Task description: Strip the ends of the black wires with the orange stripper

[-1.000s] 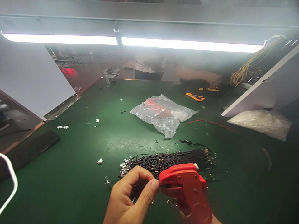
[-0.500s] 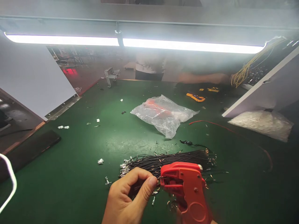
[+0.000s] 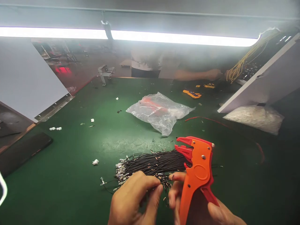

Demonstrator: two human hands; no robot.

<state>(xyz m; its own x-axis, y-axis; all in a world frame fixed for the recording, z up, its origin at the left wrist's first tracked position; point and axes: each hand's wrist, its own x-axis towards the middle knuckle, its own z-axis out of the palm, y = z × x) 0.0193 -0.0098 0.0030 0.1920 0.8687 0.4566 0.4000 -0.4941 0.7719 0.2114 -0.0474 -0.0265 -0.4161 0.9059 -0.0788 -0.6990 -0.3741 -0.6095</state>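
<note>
My left hand [image 3: 134, 200] pinches a thin black wire [image 3: 166, 182] between thumb and forefinger; its end points right. In my right hand [image 3: 220, 213] is a red-and-orange wire stripper [image 3: 196, 178], tilted upright, its jaws apart and facing left with no wire seen in them. The right forefinger is stretched out close to the wire's end; whether it touches is unclear. Just beyond both hands lies a bundle of black wires [image 3: 152, 164], with metal terminals [image 3: 120, 170] at the left ends. The stripper covers part of the bundle's right end.
A clear plastic bag [image 3: 161, 114] with something red inside lies mid-table. Behind it are yellow-handled tools [image 3: 192, 93]. A bag of pale pieces [image 3: 255, 118] sits right, near a red wire [image 3: 211, 119]. A dark flat object [image 3: 28, 151] lies left. Small white connectors [image 3: 95, 162] are scattered about.
The stripper has come away from the wire, swung upright and moved right, and its jaws have opened. My left hand stays pinched on the wire. The whole view has shifted slightly.
</note>
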